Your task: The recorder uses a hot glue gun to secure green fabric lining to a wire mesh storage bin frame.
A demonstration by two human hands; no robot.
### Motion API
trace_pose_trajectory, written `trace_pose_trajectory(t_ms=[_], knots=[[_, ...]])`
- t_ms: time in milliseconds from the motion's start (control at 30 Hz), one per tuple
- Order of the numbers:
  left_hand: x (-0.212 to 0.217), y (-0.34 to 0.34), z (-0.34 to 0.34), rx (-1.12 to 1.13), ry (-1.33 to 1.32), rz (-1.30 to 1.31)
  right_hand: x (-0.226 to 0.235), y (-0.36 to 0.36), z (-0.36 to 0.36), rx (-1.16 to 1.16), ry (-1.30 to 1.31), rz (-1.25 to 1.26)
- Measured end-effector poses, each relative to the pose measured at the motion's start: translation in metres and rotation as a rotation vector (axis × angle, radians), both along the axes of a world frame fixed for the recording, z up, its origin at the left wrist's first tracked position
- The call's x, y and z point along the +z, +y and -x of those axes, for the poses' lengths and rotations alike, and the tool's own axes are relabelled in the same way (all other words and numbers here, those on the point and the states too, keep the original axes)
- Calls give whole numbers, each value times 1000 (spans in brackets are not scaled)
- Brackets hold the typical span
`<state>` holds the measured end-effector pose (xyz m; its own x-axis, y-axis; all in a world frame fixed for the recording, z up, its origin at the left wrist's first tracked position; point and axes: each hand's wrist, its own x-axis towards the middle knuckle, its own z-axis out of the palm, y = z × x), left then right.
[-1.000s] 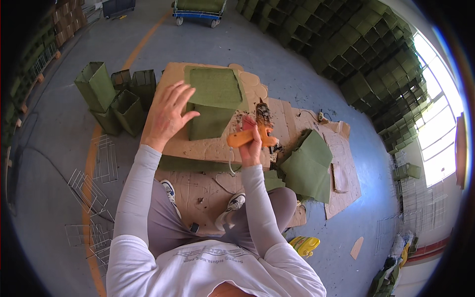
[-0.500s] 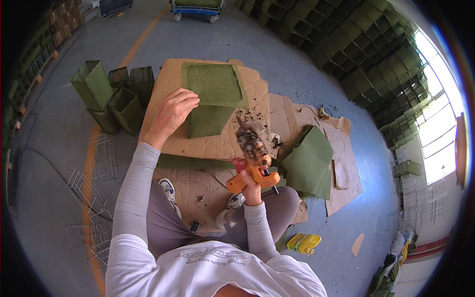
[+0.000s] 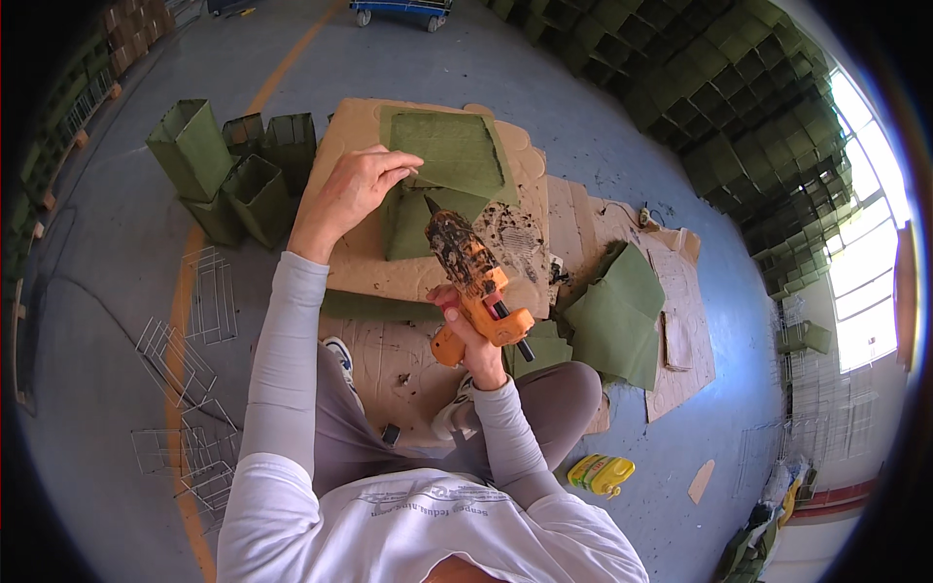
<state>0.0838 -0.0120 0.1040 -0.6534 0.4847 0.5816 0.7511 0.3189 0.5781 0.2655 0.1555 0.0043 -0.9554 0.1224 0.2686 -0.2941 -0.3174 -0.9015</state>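
A green felt-like fabric piece [image 3: 447, 146] lies on a cardboard-covered work surface [image 3: 360, 267], its near edge overlapping a second green piece [image 3: 413, 228]. My left hand [image 3: 358, 192] is closed, thumb and fingertips pinched at the left end of that near edge. An orange glue gun [image 3: 476, 277], its front crusted with dark residue, is gripped in my right hand [image 3: 476, 345]. The gun's nozzle points up and left, just below my left fingertips, over the lower green piece. Whether the nozzle touches the fabric I cannot tell.
Several open green fabric boxes [image 3: 255, 199] stand left of the work surface. Wire frames [image 3: 175, 360] lie on the floor at left. Stacked green sheets [image 3: 617, 316] rest on cardboard at right, and a yellow container [image 3: 601, 473] sits by my right knee. Green boxes [image 3: 719, 117] pile up far right.
My right hand has brought the glue gun leftward, its nozzle now angled up-left close to my left fingers. My left hand stays at the fabric's edge. The whole view has shifted slightly.
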Motion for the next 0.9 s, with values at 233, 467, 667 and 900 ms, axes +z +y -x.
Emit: trace_pose_trajectory(t_ms=[233,467,667,900], knots=[[-5,-5,1,7,-9,-9,4,-17,10,-20,13,-49],[-6,-3,-2,9,21,-8,6,-19,11,-15,-28,-79],[-7,-3,-2,26,32,3,10,-23,9,-19,-83,-30],[-5,-4,-3,29,11,-2,10,-24,10,-15,-83,-59]])
